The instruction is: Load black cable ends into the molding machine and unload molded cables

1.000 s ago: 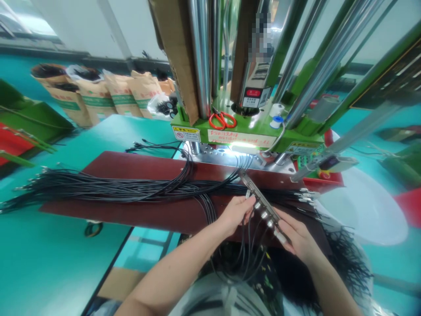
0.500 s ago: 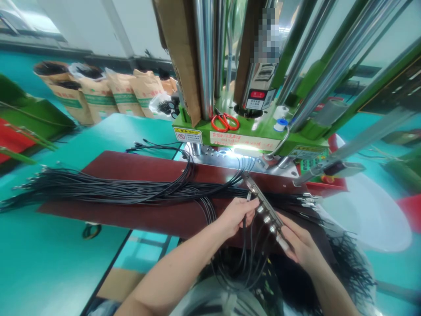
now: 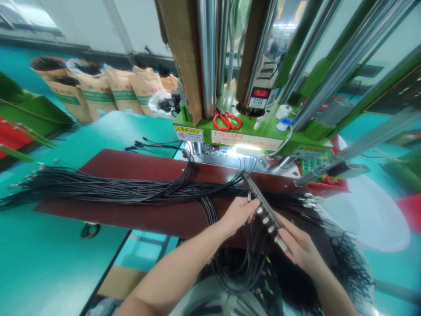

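A narrow metal bar [image 3: 263, 202] with several silver connectors along its left edge is tilted over the brown board [image 3: 138, 216]. My right hand [image 3: 297, 239] is wrapped round the bar's lower end. At the bar's left edge, my left hand [image 3: 241, 213] is closed with fingers pinched on a connector; the fingertips partly hide it. Thin black cables hang in loops below the bar. Behind it a thick bundle of black cables [image 3: 131, 189] lies lengthwise across the board, with silver ends at both sides.
A green press [image 3: 204, 134] with steel columns stands behind the board. Red-handled scissors [image 3: 226, 121] and a blue spool [image 3: 283, 124] rest on it. Paper sacks [image 3: 98, 94] stand at back left. At right are a white basin [image 3: 371, 215] and trimmed black strands [image 3: 350, 259].
The view has shifted slightly. My left hand stays at the bar's left edge, and the cables hanging below it have moved a little. My right hand keeps its hold.
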Tool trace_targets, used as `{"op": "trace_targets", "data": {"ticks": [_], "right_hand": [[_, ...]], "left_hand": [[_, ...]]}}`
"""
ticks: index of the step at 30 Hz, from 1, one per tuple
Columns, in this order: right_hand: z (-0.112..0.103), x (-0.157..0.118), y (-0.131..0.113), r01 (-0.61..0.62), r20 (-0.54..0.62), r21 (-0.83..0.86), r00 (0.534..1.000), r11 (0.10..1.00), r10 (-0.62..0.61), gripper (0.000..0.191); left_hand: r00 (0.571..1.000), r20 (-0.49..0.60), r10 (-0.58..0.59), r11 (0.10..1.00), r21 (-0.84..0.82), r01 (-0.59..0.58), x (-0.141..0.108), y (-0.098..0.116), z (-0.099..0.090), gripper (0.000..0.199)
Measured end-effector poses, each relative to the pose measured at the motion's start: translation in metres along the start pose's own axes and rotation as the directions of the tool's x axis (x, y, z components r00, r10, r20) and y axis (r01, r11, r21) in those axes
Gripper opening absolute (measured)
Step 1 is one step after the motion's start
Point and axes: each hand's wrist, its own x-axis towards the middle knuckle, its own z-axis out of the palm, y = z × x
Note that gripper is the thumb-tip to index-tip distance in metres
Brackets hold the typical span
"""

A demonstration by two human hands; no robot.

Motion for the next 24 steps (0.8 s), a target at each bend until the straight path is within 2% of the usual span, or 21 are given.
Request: {"op": "trace_targets", "data": {"ticks": [4, 7, 11, 13, 16, 24], "right_hand": [[-0.005, 0.002, -0.001, -0.036, 0.038, 0.027, 0.999, 0.999, 0.035, 0.058], [-0.011, 0.005, 0.000, -0.035, 0.081, 0.027, 0.996, 0.999, 0.033, 0.060], [-0.017, 0.007, 0.001, -0.052, 0.161, 0.003, 0.986, 0.999, 0.051, 0.060], [-0.017, 0.007, 0.001, -0.063, 0.191, 0.008, 0.980, 0.998, 0.060, 0.062], [-0.017, 0.007, -0.001, -0.056, 0.167, 0.019, 0.985, 0.998, 0.052, 0.061], [-0.018, 0.009, -0.001, -0.073, 0.183, 0.015, 0.981, 0.997, 0.069, 0.063]], "left_hand": [[0.993, 0.100, 0.061, 0.970, 0.228, -0.083, -0.002, 0.012, -0.011, 0.051], [0.989, 0.134, 0.057, 0.953, 0.289, -0.094, -0.002, 0.016, -0.022, 0.053], [0.977, 0.215, -0.003, 0.968, 0.246, -0.052, 0.000, 0.014, -0.028, 0.053], [0.975, 0.219, -0.033, 0.974, 0.228, -0.018, 0.001, 0.014, -0.029, 0.052], [0.972, 0.226, -0.066, 0.976, 0.216, 0.017, 0.001, 0.017, -0.031, 0.052], [0.967, 0.253, -0.036, 0.986, 0.167, -0.007, 0.002, 0.018, -0.033, 0.052]]}}
